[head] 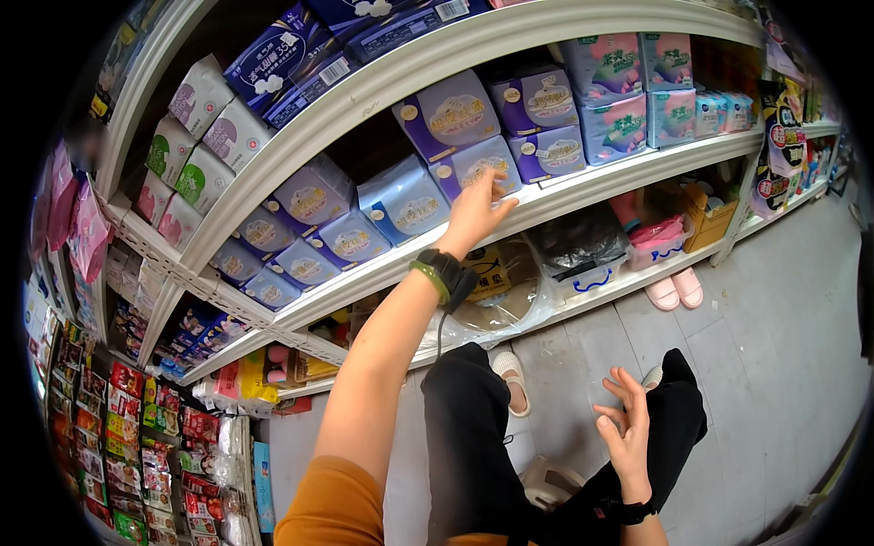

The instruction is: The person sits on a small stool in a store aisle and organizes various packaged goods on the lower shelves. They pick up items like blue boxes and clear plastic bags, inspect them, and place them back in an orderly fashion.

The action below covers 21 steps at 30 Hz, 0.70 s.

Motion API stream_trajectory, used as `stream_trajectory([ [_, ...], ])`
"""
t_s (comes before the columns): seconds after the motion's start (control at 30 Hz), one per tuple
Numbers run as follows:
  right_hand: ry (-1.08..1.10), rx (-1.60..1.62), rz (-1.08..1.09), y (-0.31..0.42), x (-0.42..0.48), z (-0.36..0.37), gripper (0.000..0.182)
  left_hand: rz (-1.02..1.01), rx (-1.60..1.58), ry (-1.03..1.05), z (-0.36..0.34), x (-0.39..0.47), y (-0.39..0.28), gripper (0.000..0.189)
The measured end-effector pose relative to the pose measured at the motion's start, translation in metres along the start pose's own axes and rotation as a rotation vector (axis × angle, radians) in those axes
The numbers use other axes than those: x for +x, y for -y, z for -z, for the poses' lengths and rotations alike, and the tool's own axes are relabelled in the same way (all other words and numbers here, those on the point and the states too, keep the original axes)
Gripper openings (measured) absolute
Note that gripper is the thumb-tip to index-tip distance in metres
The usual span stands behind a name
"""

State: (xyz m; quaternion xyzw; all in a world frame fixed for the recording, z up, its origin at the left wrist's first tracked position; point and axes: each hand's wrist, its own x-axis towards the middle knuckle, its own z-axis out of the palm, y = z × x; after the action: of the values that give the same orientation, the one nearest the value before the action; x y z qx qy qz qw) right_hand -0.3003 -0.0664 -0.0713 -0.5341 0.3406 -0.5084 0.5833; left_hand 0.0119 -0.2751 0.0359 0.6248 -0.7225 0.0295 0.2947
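Observation:
My left hand point(478, 205) reaches out to the middle shelf point(536, 205). Its fingertips are at the front of a lower lilac-purple sanitary pad pack point(448, 179); whether they touch it I cannot tell. Another purple pack point(447, 112) is stacked on top of that one. To the left stands a pale blue pack point(403, 199), and to the right are two smaller stacked purple packs point(552, 151). Above my right knee, my right hand point(627, 437) is held in the air with its fingers apart and nothing in it.
Pink and teal packs point(614, 126) fill the shelf further right. Below are a plastic bin point(590, 273), a clear bag point(526, 300) and a cardboard box point(713, 218). Pink slippers point(676, 290) lie on the floor. Hanging snack packets point(123, 437) line the left. I sit on a plastic stool point(546, 481).

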Motion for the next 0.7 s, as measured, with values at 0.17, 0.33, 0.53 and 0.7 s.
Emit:
stream_trajectory([
  [0.17, 0.006, -0.025, -0.010, -0.002, -0.002, -0.003, 0.064, -0.266, -0.108, 0.071, 0.022, -0.044, -0.066, 0.040],
  [0.33, -0.024, 0.040, -0.176, 0.010, -0.007, -0.013, 0.064, -1.057, -0.248, 0.159, 0.066, -0.111, -0.176, 0.032],
  [0.53, 0.024, -0.070, -0.043, 0.007, -0.006, -0.019, 0.066, -1.618, -0.130, 0.061, 0.120, -0.170, -0.222, 0.030],
  [0.7, 0.039, -0.098, -0.042, 0.009, -0.008, -0.023, 0.069, -1.487, -0.142, 0.019, 0.118, -0.183, -0.218, 0.032],
])
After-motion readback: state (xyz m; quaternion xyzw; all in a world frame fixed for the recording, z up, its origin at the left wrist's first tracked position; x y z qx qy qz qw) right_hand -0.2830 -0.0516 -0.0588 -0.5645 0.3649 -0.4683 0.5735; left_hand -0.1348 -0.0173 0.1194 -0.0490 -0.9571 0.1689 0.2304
